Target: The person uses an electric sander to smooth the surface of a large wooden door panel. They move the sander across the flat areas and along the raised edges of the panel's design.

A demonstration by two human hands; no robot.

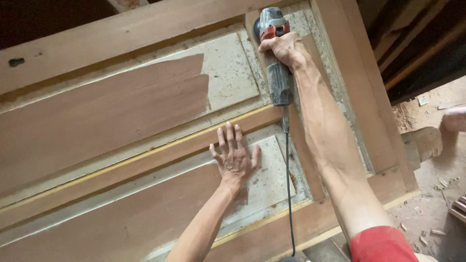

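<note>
A large wooden panelled door [97,116] lies flat below me, partly bare wood and partly covered with old pale paint. My right hand [284,48] grips a red and grey angle grinder [274,53] whose head rests near the door's far right corner. Its black cord [290,194] runs down toward me. My left hand [235,157] lies flat with fingers spread on the pale painted part of the lower panel, holding nothing.
A dusty floor with wood scraps [432,213] lies to the right of the door. A log-like wooden block [422,143] sits by the door's right edge. Dark timber beams [417,43] stand at the upper right.
</note>
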